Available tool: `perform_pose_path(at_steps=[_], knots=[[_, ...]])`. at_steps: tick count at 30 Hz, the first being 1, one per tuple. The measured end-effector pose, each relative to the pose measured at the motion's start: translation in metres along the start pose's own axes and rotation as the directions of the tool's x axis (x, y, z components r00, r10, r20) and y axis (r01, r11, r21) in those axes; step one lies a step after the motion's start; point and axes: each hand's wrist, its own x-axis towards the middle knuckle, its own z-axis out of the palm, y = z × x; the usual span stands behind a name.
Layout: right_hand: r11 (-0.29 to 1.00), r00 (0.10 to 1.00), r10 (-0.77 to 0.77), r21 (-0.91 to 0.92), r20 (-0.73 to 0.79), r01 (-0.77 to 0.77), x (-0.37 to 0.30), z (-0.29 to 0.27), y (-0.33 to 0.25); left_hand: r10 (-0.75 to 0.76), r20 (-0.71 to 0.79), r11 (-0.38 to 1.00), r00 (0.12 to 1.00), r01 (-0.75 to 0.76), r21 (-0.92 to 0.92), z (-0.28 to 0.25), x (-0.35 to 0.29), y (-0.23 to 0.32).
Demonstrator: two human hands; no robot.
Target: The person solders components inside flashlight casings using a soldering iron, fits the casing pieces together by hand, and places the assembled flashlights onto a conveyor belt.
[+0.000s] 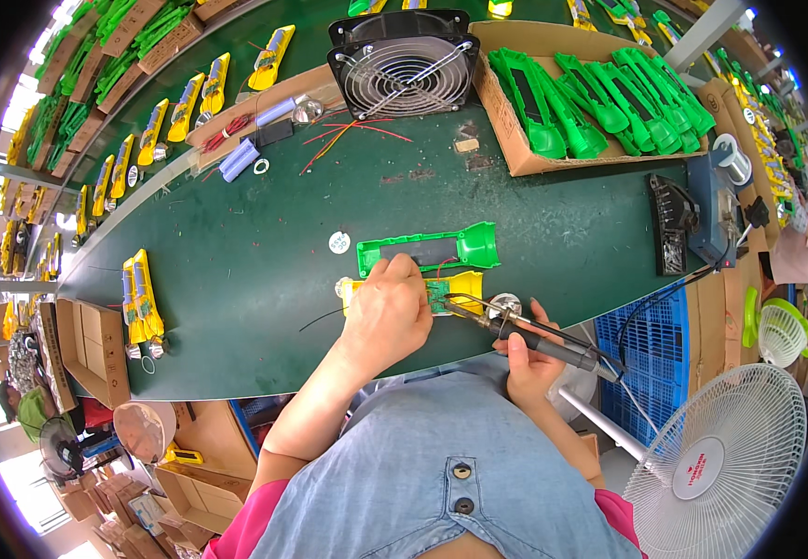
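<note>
My right hand [532, 359] is wrapped around the dark handle of a soldering iron [553, 348], which has a thin metal tube alongside it. The iron's tip reaches a small green circuit board [438, 295] in a yellow housing half [469, 282]. My left hand [390, 306] is closed over the left part of that housing; whatever its fingers pinch is hidden beneath them. Just beyond lies a green housing half [478, 244] with a dark panel, and a thin red wire runs between the two halves. A round silvery reflector [506, 304] sits under the iron.
Cartons of green housings [599, 102] and a square metal fan [404, 74] stand at the back. Blue battery cells [239, 160] and loose wires [339, 140] lie far left. A soldering station [713, 210] with its stand is at right; yellow assemblies [142, 298] lie left.
</note>
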Motion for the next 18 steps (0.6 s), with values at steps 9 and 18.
perform_pose_path(at_steps=[9, 18], knots=[[0.994, 0.995, -0.093, 0.068, 0.04, 0.091, 0.009, -0.01, -0.008, -0.021, 0.04, 0.999, 0.999, 0.019, 0.05, -0.002, 0.002, 0.002], [0.994, 0.998, -0.028, 0.107, -0.055, 0.034, 0.005, -0.01, -0.009, -0.013, 0.046, 0.996, 0.999, 0.009, 0.089, -0.002, 0.001, 0.004]])
